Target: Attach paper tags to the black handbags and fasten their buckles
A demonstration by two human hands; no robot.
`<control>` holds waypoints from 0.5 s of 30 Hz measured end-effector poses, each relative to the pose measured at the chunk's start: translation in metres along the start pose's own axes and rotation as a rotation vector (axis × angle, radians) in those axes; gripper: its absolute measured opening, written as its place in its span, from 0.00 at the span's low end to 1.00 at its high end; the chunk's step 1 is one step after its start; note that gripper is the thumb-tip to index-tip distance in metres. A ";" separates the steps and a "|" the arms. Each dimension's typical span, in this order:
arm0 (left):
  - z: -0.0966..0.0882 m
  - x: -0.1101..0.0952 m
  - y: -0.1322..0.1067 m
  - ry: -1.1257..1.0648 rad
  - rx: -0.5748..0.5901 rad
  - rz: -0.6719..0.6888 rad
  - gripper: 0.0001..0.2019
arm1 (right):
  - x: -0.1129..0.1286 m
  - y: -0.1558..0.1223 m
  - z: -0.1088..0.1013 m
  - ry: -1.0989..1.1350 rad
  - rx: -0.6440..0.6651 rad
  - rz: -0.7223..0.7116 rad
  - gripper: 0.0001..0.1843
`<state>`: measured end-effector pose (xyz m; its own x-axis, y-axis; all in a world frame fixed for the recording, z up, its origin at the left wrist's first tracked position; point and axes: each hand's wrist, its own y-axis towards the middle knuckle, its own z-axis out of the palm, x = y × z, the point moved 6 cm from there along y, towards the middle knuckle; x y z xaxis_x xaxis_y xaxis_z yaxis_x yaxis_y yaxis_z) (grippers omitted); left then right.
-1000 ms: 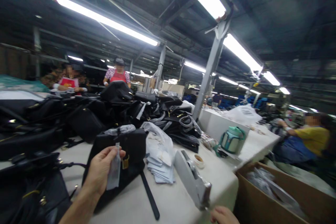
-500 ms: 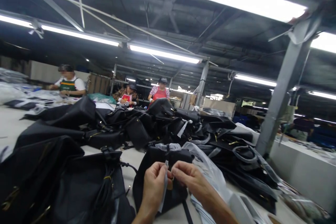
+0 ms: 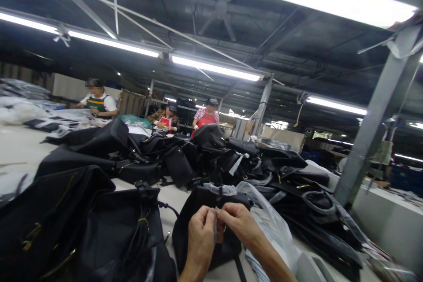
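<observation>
My left hand and my right hand meet in front of me, low in the view. Both pinch the top of a small thin clear plastic sleeve, which hangs edge-on between the fingertips. Right behind the hands stands a black handbag on the pale table, its strap trailing toward me. A crumpled clear plastic bag lies just right of the handbag.
Black handbags are heaped across the table, one large one close at my left and a pile further back. Three people work at the far side. A grey steel post rises at the right beside a white bench.
The view swung left and up, away from the tape dispenser and cardboard box. My right hand came up to join the left on the plastic sleeve, which the left hand alone held before.
</observation>
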<state>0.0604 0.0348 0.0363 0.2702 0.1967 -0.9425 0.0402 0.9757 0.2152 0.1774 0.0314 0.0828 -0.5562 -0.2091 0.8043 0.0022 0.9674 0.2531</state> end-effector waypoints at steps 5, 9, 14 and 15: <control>0.004 -0.004 0.000 -0.042 0.029 -0.068 0.18 | -0.001 -0.008 -0.001 0.218 0.133 0.143 0.22; 0.005 -0.003 0.000 -0.041 0.038 -0.122 0.16 | -0.009 -0.011 0.000 0.325 0.224 0.209 0.21; 0.001 0.005 0.003 -0.118 0.001 -0.169 0.18 | -0.015 -0.006 0.006 0.309 0.207 0.172 0.16; -0.001 0.005 0.003 -0.112 -0.016 -0.162 0.19 | -0.016 -0.004 0.006 0.298 0.167 0.168 0.16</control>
<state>0.0611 0.0391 0.0316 0.3669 0.0255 -0.9299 0.0774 0.9953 0.0578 0.1814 0.0320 0.0657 -0.2936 -0.0540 0.9544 -0.0758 0.9966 0.0331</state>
